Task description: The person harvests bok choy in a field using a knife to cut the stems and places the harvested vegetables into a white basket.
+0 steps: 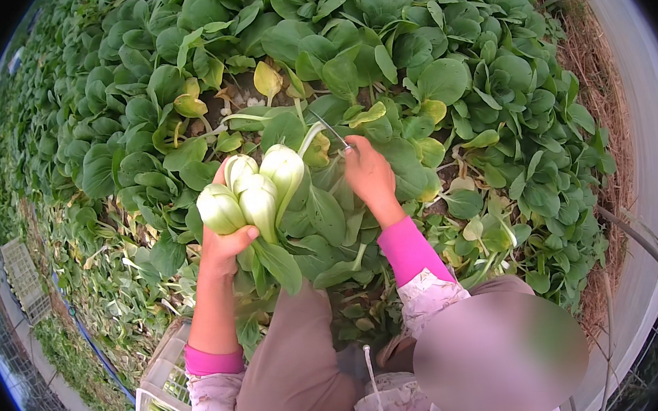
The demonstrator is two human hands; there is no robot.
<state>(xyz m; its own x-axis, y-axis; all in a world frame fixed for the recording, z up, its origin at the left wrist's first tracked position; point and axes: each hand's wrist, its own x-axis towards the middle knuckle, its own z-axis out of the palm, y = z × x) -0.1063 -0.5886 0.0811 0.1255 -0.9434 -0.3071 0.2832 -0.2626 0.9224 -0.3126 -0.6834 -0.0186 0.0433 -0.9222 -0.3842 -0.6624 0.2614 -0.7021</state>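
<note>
My left hand (226, 242) grips a bunch of cut bok choy heads (252, 195), their pale green stems pointing up and their dark leaves hanging down. My right hand (369, 177) is closed on a small knife (332, 131), its thin blade pointing up and left into the plants. Both hands hover over the bed of bok choy (347, 55), just beyond my knees. A bare patch of soil (237, 92) with yellowed leaves lies beyond the hands.
A white plastic crate (161, 392) with a few greens in it stands at my lower left. Another pale crate (22, 275) sits on the left path by a blue hose (82, 337). Straw and a white greenhouse wall (650, 122) border the right.
</note>
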